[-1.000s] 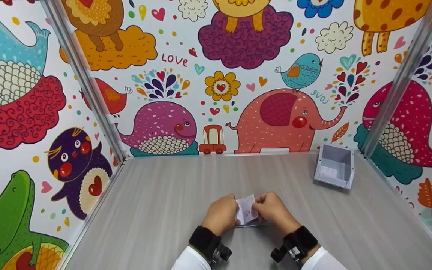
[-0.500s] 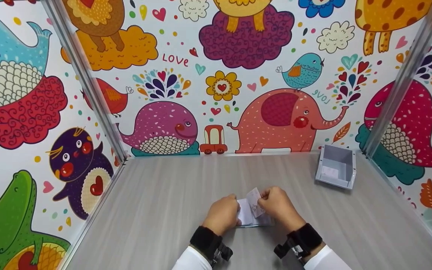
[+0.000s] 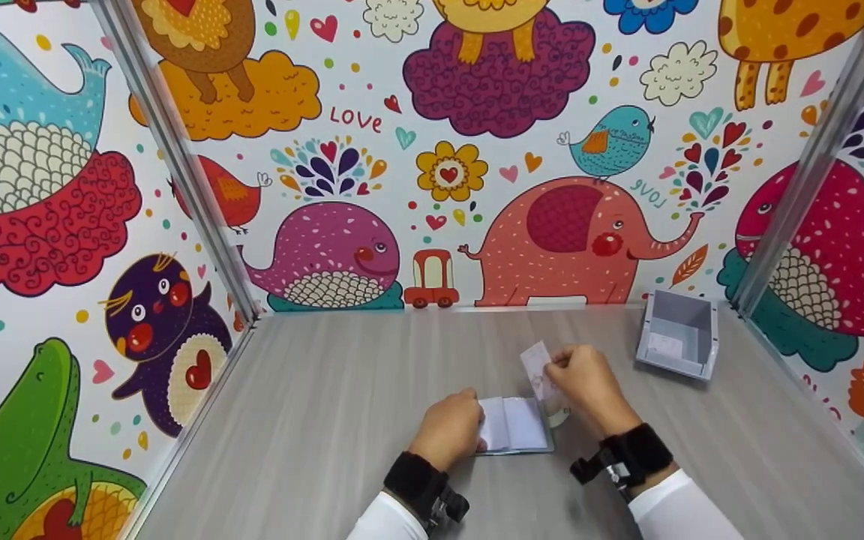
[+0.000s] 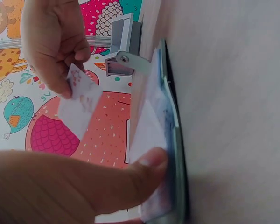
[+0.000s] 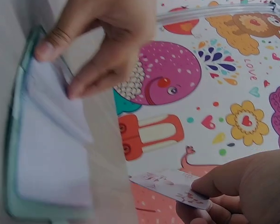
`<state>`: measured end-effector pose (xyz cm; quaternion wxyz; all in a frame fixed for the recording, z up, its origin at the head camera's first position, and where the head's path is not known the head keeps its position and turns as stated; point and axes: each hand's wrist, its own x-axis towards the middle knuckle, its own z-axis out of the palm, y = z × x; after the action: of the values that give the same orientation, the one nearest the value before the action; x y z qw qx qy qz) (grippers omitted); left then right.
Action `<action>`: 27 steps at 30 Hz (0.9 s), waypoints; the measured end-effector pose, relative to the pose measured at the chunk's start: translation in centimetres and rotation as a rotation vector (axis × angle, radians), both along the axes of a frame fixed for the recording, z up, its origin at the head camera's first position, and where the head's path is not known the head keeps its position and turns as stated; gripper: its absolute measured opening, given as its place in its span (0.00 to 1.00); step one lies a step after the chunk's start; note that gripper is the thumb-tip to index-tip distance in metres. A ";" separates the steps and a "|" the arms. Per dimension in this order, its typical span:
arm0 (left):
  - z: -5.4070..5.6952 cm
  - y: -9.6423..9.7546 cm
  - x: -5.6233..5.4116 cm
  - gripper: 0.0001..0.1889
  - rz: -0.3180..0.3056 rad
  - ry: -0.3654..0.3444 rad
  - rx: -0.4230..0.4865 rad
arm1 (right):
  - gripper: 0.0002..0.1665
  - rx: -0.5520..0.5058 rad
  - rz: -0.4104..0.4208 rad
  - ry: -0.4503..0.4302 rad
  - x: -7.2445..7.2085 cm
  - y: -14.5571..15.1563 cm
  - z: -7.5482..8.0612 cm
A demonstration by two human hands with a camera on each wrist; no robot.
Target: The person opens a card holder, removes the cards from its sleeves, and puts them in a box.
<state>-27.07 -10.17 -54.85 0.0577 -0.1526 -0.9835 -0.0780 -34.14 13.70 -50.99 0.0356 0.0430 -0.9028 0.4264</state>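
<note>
A small green-edged card holder (image 3: 528, 429) lies open on the table, with white leaves or cards in its clear sleeves. Its snap strap (image 4: 135, 63) sticks out from the right side. My left hand (image 3: 448, 429) grips the holder's left edge, the thumb pressing on the white page. Up and to the right, my right hand (image 3: 589, 381) pinches a pale card (image 3: 535, 366) with pinkish print between thumb and fingers. That card (image 5: 170, 185) is raised off the table, tilted and apart from the holder's pages.
A grey open bin (image 3: 672, 369) stands at the back right, with a pale card (image 3: 664, 345) lying inside. Walls printed with cartoon animals (image 3: 559, 240) close off the back and both sides. Metal posts (image 3: 177, 157) mark the corners.
My right hand has drawn the pale card up and rightward away from the holder, baring the white pages. My left hand has stayed on the holder's left edge.
</note>
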 end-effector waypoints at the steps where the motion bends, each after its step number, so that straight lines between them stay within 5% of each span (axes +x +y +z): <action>1: 0.0 0.0 0.0 0.15 0.000 0.000 0.001 | 0.11 0.010 -0.005 -0.001 -0.4 0.6 0.4; 12: 0.1 -0.1 0.1 0.15 -0.009 0.022 -0.006 | 0.18 0.092 -0.111 0.068 -4.7 7.6 4.2; 27: 0.0 0.0 0.3 0.15 -0.009 0.025 -0.008 | 0.26 0.223 -0.341 -0.001 -7.8 16.9 4.1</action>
<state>-26.80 -10.17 -54.82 0.0689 -0.1580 -0.9823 -0.0726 -41.95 30.57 -46.93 0.1020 -0.1071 -0.9386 0.3117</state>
